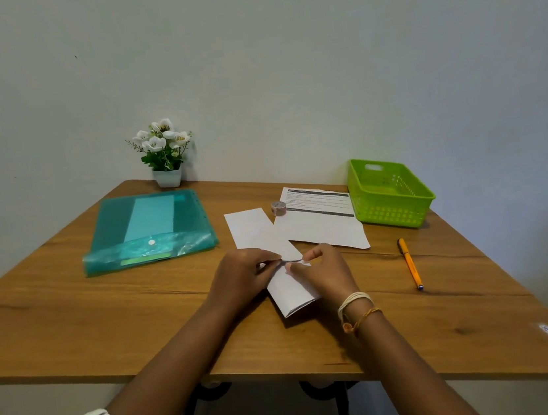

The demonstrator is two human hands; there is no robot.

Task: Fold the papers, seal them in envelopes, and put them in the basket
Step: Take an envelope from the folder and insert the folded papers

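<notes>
So the wooden table point(106, 317) is taking up most of the view, sitting against a plain wall. On its far left a teal plastic folder point(151, 231) is lying flat with a lighter sheet showing through it. Over on the far right a green basket point(390, 198) is sitting with nothing visible inside it.

Just left of the basket a printed sheet point(322, 222) is lying flat, text side up, and a white envelope point(254, 228) is lying beside it, overlapping its near left corner. Right at the middle a folded paper point(293, 291) is lying at an angle, and both hands are working on its far end, right where it meets the envelope.

The left hand point(239, 275) is curling its fingers and pinching the paper's edge there. The right hand point(321, 270) is pinching the same edge from the other side, thumb and forefinger together, with string bracelets on that wrist. Can't tell if the paper's tip is actually inside the envelope or just touching it.

Smaller stuff: a little potted plant point(164, 151) with white flowers is standing at the back edge, an orange pen point(410, 263) is lying near the right hand, and a tape roll point(279, 207) is sitting on the sheet's far left corner.
</notes>
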